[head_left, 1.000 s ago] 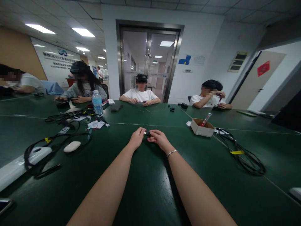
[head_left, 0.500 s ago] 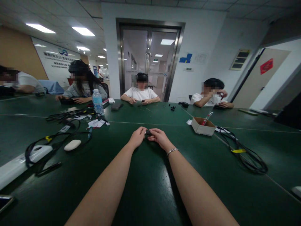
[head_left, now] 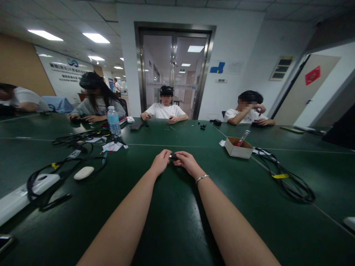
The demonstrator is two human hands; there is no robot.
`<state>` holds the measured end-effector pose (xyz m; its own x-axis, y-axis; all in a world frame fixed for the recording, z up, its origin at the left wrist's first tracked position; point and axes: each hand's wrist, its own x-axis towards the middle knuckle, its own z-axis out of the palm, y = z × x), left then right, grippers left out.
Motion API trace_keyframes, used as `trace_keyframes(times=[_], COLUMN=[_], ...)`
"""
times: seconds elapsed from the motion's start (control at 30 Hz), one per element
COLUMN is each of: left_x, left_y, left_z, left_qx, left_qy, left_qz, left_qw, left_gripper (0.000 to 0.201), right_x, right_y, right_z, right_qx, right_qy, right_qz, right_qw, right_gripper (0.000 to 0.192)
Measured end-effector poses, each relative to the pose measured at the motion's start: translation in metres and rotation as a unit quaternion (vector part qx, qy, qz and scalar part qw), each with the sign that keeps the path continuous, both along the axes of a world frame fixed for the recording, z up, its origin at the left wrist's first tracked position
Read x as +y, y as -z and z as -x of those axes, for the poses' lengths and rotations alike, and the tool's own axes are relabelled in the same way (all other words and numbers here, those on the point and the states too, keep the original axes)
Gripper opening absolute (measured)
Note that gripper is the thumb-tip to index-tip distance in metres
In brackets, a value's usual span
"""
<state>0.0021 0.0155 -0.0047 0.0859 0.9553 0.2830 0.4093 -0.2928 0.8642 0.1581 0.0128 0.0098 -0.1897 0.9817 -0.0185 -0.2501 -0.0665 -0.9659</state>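
Observation:
Over the middle of the dark green table (head_left: 172, 207), my two hands meet at a small black object (head_left: 173, 156) with a lighter, shiny bit at its left end. Its exact kind is too small to make out. Fingers of my left hand (head_left: 161, 163) close on the left end. My right hand (head_left: 187, 162), with a silver bangle (head_left: 202, 178) at the wrist, pinches the right end between thumb and fingers. Fingertips cover part of the object.
Left are a water bottle (head_left: 114, 122), coiled black cables (head_left: 63, 159), a white mouse (head_left: 84, 173) and a white power strip (head_left: 27, 199). Right are a small open box (head_left: 239, 151) and a cable coil (head_left: 291, 184). Several people sit across, including one person (head_left: 165, 111) opposite.
The view has shifted slightly. My hands keep hold of the small black object in nearly the same pose. The person opposite has moved their hands further apart.

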Motion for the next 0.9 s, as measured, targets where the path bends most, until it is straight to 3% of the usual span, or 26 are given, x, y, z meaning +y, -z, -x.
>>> trace_keyframes(times=[0.77,0.9], left_x=[0.0037,0.0], left_y=[0.0024,0.0002], left_z=[0.0004,0.0002], left_qx=[-0.056,-0.031], left_qy=[0.009,0.015], left_qz=[0.027,0.016], left_qw=[0.998,0.999], left_gripper=[0.026,0.03], right_x=[0.0018,0.0024], right_y=[0.004,0.0052], right_z=[-0.002,-0.0025], right_qx=[0.013,0.012], right_qy=[0.008,0.0], right_qz=[-0.006,-0.013], right_qw=[1.0,1.0], right_gripper=[0.008,0.007])
